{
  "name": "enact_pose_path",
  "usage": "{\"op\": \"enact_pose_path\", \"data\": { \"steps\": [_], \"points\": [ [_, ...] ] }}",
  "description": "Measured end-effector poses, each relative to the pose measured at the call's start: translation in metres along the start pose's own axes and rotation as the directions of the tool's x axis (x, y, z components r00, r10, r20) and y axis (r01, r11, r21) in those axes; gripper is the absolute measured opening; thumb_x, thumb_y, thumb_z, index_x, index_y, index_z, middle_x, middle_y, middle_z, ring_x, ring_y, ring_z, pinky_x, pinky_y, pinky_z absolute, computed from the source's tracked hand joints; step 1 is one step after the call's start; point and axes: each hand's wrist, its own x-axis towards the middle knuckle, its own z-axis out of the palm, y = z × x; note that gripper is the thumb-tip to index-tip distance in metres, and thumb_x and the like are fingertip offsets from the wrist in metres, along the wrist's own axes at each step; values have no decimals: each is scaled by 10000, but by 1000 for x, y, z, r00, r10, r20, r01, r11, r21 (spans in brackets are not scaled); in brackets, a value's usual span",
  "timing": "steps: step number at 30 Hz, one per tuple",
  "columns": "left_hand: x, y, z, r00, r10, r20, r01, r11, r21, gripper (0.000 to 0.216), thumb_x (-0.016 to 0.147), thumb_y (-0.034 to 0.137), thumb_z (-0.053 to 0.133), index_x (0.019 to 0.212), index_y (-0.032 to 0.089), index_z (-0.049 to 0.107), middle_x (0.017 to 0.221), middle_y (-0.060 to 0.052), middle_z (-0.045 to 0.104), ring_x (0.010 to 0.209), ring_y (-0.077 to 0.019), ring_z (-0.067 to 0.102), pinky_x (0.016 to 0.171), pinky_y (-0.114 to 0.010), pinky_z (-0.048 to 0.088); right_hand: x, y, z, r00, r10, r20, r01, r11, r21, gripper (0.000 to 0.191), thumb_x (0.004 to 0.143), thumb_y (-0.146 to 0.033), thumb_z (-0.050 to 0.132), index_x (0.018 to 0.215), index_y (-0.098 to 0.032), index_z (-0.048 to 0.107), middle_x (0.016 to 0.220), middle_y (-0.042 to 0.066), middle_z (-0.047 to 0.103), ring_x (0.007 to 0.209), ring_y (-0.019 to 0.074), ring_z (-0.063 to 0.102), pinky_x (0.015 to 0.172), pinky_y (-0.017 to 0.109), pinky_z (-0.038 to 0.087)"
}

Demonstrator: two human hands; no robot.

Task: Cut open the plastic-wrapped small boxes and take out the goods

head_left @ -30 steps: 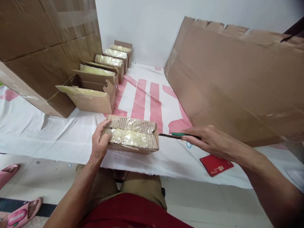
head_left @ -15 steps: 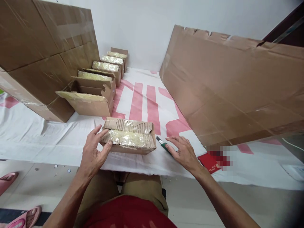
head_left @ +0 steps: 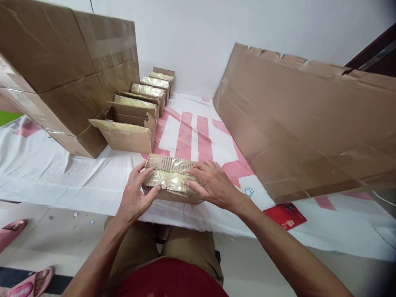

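Note:
A small cardboard box (head_left: 173, 196), its top covered with shiny clear tape over yellowish strips, lies near the table's front edge. My left hand (head_left: 138, 193) rests at its left end, thumb on the near top edge and fingers spread at the far side. Over the right end lies my right hand (head_left: 213, 183), its fingers stretched apart across the taped top. Both hands touch the box, neither wrapped around it. The green-handled utility knife is out of sight, perhaps beneath my right hand or forearm.
Similar small boxes (head_left: 128, 138) stand in a row at the back left, the nearest open. Large taped cartons (head_left: 71, 66) rise on the left, a big cardboard sheet (head_left: 297, 132) on the right. A red phone (head_left: 286, 216) lies on the white cloth (head_left: 71, 177). A pink-slippered foot (head_left: 38, 282) shows lower left.
My right hand has moved left from beside the utility knife onto the box's right end. My left hand stays at the left end. The view has shifted slightly.

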Motion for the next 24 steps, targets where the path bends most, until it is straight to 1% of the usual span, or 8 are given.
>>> {"op": "enact_pose_path", "data": {
  "steps": [5,8,12,14,16,19,21,24],
  "points": [
    [20,-9,-3,985,124,123,-112,989,-98,594,928,292,679,1499,254,522,1515,-139,590,1478,-329,501,1226,-548,418,4,-4,13,988,28,149,-28,1000,-4,322,969,-449,696,1149,-183,714,1165,129,715,1145,329,592,1017,488,415],
    [24,-17,0,965,107,239,-68,984,-167,680,924,314,681,1559,232,450,1530,-165,561,1468,-331,503,1216,-544,431,18,0,15,979,52,195,-70,994,87,332,891,-466,779,1070,-200,693,1133,91,713,1104,305,610,970,450,418],
    [23,-24,0,956,58,289,8,975,-221,799,884,371,727,1597,216,402,1618,-193,463,1517,-361,439,1246,-572,383,29,5,9,972,52,227,-97,977,189,340,785,-399,847,935,-217,603,1032,26,706,974,251,617,870,379,420],
    [25,-24,-2,948,33,318,55,963,-262,813,861,360,735,1593,219,409,1636,-190,448,1548,-371,402,1264,-583,352,26,-1,8,989,29,148,-55,983,174,337,781,-335,846,947,-216,577,1030,29,708,949,244,615,843,369,418],
    [27,-22,-3,943,-2,333,111,944,-309,729,858,315,719,1536,215,470,1622,-189,477,1583,-369,360,1271,-584,336,15,-13,8,999,-40,-16,41,997,60,255,843,-255,792,978,-204,582,1058,68,719,961,262,617,837,388,414],
    [27,-18,-7,957,15,290,94,929,-358,392,873,253,695,1258,219,630,1536,-176,587,1604,-359,333,1264,-590,339,-12,-33,7,949,-253,-188,229,963,-142,88,961,-171,655,1038,-177,613,1047,111,741,944,276,625,837,425,408],
    [23,-16,-12,966,103,236,-15,937,-348,223,871,246,707,1088,230,657,1528,-160,603,1601,-364,336,1259,-603,338,-30,-37,5,918,-332,-219,323,943,-75,86,1007,-196,623,1090,-172,622,1021,98,755,916,258,645,840,422,427],
    [10,-16,-19,960,205,191,-149,950,-273,166,884,253,715,1044,237,676,1613,-142,520,1603,-371,323,1249,-603,349,-46,-25,0,936,-213,-281,279,935,220,87,1048,-246,594,1112,-201,632,1013,56,768,918,215,680,856,380,477]
  ]
}}
